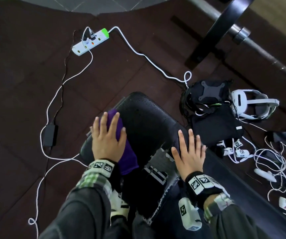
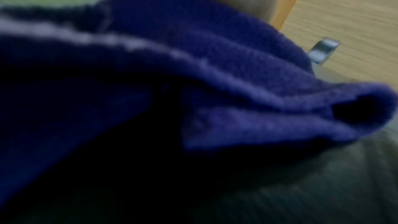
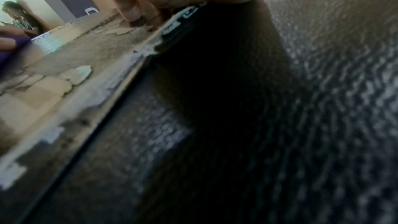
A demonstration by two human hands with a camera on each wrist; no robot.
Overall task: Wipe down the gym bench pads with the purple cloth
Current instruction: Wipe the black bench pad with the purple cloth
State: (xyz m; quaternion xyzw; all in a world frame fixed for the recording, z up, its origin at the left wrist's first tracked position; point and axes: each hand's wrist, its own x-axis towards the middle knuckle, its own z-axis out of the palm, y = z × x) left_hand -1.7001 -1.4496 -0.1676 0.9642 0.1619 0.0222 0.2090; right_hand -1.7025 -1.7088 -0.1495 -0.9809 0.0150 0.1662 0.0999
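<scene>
Purple cloth [image 1: 120, 135] lies folded on the near left side of the black bench pad [image 1: 147, 121]. The left hand [image 1: 107, 140] presses flat on top of it, fingers straight and spread, so its grip is wide and it does not curl round the cloth. In the left wrist view the cloth [image 2: 193, 74] fills most of the picture, thick and soft. The right hand [image 1: 189, 156] lies flat on the right edge of the pad, fingers straight too, and holds nothing.

Close to the person, the pad cover is torn and worn, with white patches [image 1: 157, 171] showing through. Farther out, the round end of the pad has many small wet drops [image 1: 145, 104] on it. So I think the wiping is only partly done: the far end looks wet and not yet wiped, and any other pads are out of sight.

Beyond the bench, on the dark floor, lie a white power strip [image 1: 90, 41], long white cords, a black bag [image 1: 214, 126] and a white headset [image 1: 252, 104].
</scene>
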